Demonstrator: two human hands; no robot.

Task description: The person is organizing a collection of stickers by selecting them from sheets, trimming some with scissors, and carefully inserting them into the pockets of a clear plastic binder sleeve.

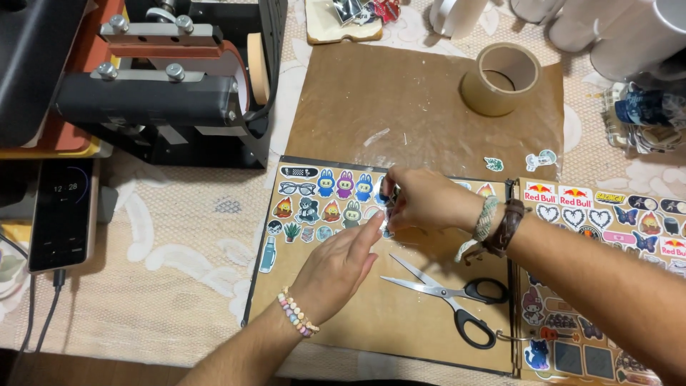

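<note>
1. The right hand (427,200) is curled, its fingertips pinched on a small sticker (386,194) just above the sticker sheet (321,214); a woven band and a leather strap sit on its wrist.
2. The left hand (336,268) lies flat with fingers together and straight, its fingertips reaching the same sticker from below and pressing on the sheet; it grips nothing. A bead bracelet (299,314) circles its wrist.
3. The sheet lies on a brown board (400,314), with rows of cartoon stickers along its top left.
4. Scissors (446,294) lie shut on the board, just right of the left hand, black handles to the right.
5. A second sticker sheet (607,214) lies to the right, under the right forearm.
6. A tape roll (500,78) stands on brown paper (386,100) farther back.
7. A black press (164,78) sits at back left, a phone (63,214) in front of it.
</note>
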